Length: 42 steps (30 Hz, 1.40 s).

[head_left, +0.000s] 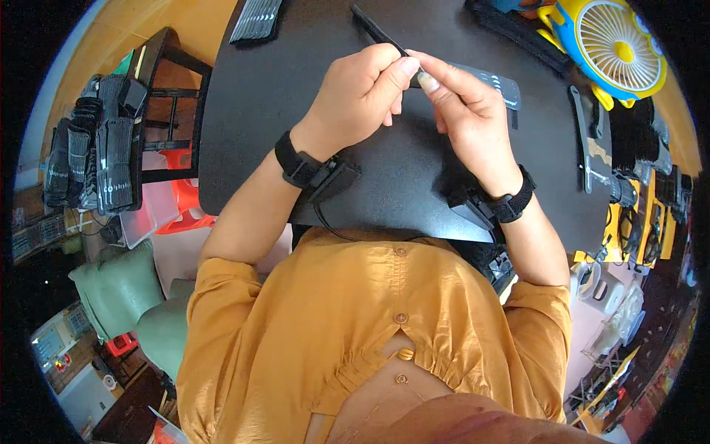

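Note:
Above the dark table (399,177), both hands meet at a slim black strip (376,26) that slants up and left from my fingers. My left hand (362,92) is closed around its lower part, thumb pressed toward the fingertips. My right hand (470,107) pinches at the strip's near end with thumb and forefinger; the exact end is hidden between the fingertips. A flat grey packet (497,85) with pale marks lies on the table just behind my right hand. Black bands with small boxes circle both wrists.
A stack of flat dark packets (257,18) lies at the far left of the table. At the right are a yellow-and-blue fan (617,48) and a long dark strip (580,137). Bundled black goods (111,148) fill a side table at left. A green chair (122,288) stands lower left.

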Tool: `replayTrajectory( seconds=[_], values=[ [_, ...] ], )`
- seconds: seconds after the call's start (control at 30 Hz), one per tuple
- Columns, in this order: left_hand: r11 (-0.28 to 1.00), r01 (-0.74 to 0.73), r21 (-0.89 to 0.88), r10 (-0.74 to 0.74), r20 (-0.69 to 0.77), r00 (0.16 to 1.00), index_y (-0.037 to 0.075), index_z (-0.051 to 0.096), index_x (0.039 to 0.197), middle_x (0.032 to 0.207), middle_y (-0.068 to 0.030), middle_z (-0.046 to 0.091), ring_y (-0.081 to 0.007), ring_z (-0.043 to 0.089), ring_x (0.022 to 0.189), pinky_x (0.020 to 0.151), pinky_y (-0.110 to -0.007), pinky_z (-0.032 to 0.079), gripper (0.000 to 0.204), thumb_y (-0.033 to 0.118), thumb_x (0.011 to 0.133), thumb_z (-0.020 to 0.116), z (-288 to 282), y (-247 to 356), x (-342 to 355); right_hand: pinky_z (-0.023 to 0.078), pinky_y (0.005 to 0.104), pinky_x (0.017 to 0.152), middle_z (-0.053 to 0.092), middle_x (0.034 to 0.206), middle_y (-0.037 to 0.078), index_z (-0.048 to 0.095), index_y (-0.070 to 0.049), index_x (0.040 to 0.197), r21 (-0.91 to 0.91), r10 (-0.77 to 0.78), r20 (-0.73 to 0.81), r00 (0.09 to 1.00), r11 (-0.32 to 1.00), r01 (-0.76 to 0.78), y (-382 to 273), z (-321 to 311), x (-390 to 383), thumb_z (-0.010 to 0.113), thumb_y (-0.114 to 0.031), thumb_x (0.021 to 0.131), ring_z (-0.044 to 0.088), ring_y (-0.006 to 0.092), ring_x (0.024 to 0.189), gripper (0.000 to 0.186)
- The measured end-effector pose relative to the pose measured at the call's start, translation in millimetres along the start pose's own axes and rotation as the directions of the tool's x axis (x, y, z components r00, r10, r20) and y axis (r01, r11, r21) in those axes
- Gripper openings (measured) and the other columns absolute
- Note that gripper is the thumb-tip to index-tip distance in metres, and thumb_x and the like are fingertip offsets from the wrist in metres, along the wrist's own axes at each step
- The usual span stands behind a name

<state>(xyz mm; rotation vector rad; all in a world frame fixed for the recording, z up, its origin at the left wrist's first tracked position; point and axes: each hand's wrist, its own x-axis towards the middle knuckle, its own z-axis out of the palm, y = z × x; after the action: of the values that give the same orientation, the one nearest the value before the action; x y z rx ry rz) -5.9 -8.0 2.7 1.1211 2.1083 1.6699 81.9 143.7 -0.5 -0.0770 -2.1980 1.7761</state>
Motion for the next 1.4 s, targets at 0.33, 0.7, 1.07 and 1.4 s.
replayTrajectory(
  seconds=[0.33, 0.7, 1.07, 1.4],
  values=[
    [0.994, -0.02, -0.109, 0.001, -0.17, 0.985, 0.005, 0.053, 0.076, 0.059, -0.0016, 0.057, -0.0056, 0.05, 0.047, 0.043, -0.019, 0.039, 0.026, 0.02, 0.098, 0.056, 7.8, 2.0, -2.8, 0.051, 0.0292, 0.087, 0.069, 0.107, 0.014, 0.067, -0.006, 0.115, -0.247, -0.395, -0.057, 0.917, 0.896, 0.37, -0.9, 1.4, 3.4, 0.059, 0.001, 0.09, 0.067, 0.0221, 0.101, 0.027],
    [0.999, -0.034, 0.0, 0.034, -0.093, 0.995, 0.005, 0.055, 0.082, 0.057, -0.0017, 0.057, -0.0104, 0.055, 0.048, 0.045, -0.025, 0.042, 0.024, 0.02, 0.099, 0.053, 4.5, -3.1, -1.6, 0.051, 0.0253, 0.078, 0.07, 0.1, 0.008, 0.067, -0.005, 0.116, 0.065, -0.042, -0.043, 0.998, 0.997, 0.045, -2.0, 2.5, -1.2, 0.061, -0.006, 0.092, 0.065, 0.0138, 0.09, 0.024],
    [0.986, -0.154, -0.07, 0.139, -0.187, 0.973, 0.004, 0.058, 0.084, 0.057, 0.0, 0.055, -0.0082, 0.055, 0.051, 0.047, -0.024, 0.043, 0.017, 0.014, 0.098, 0.054, 12.8, -3.0, -3.2, 0.031, 0.016, 0.043, 0.059, 0.069, -0.006, 0.066, -0.01, 0.116, 0.357, 0.097, -0.049, 0.994, 0.931, -0.073, -12.0, -0.6, 5.9, 0.064, -0.021, 0.093, 0.045, 0.0004, 0.051, 0.026],
    [0.978, 0.01, 0.21, 0.021, -0.142, 0.99, 0.001, 0.057, 0.084, 0.065, -0.0038, 0.06, -0.0072, 0.054, 0.051, 0.046, -0.022, 0.04, 0.022, 0.014, 0.098, 0.048, 9.0, 8.3, -7.4, 0.048, 0.0236, 0.074, 0.068, 0.082, -0.001, 0.07, -0.001, 0.096, 0.045, -0.065, -0.161, 0.985, 0.996, 0.073, -0.6, 4.7, 7.5, 0.067, -0.014, 0.09, 0.062, 0.0094, 0.078, 0.015]
  ],
)
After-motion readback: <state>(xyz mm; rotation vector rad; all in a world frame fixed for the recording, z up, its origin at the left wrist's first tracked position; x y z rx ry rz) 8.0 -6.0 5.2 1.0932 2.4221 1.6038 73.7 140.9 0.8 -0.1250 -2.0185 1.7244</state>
